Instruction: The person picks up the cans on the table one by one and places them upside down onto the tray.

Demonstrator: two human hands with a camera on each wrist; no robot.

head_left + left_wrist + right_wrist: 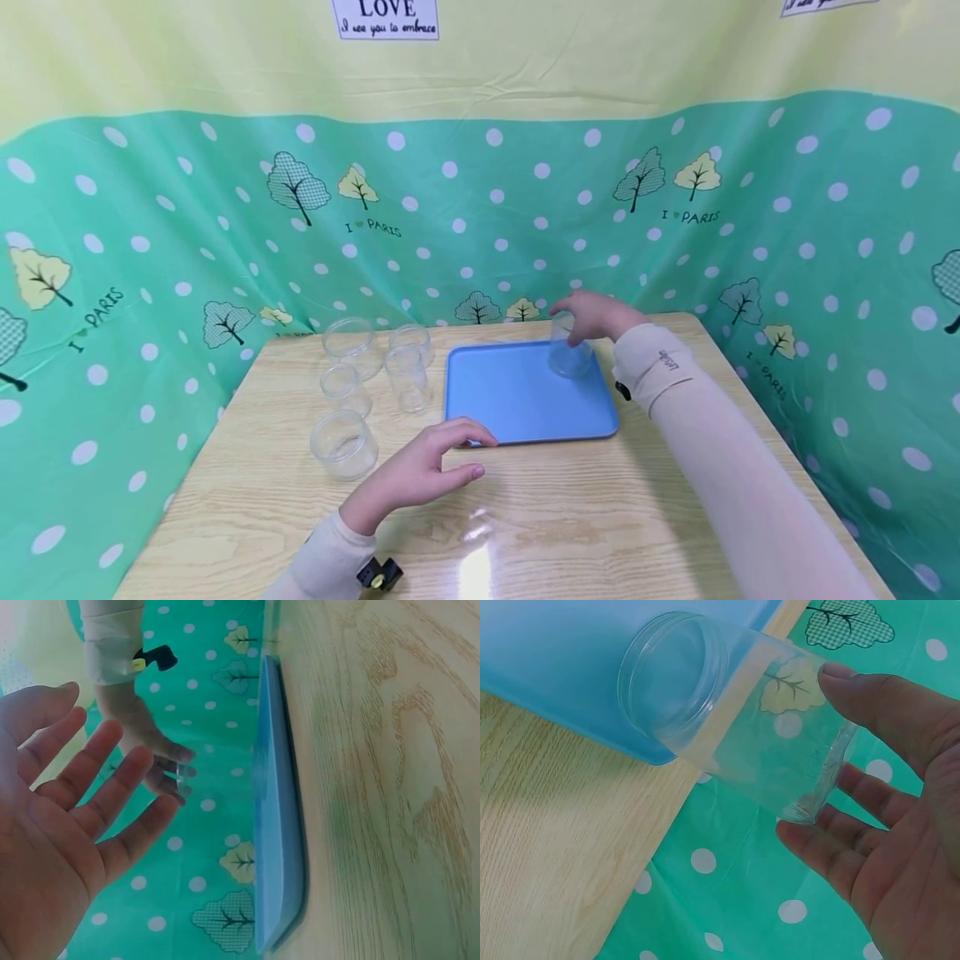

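At the back right of the blue tray (517, 396), a clear plastic jar (572, 360) is upside down, its threaded mouth towards the tray. My right hand (592, 317) grips it from above, near its base. In the right wrist view, the thumb and fingers of the right hand (900, 787) lie on opposite sides of the jar (757, 727). My left hand (423, 467) hovers around the tray's front left corner, fingers spread and slightly bent. The left wrist view shows the left hand's palm (52, 832) holding nothing.
Several more clear jars stand left of the tray, among them a wide one (351, 350) at the back, a tall narrow one (408, 383) and a short wide one (345, 450) in front. A green dotted curtain (465, 200) borders the wooden table (585, 517).
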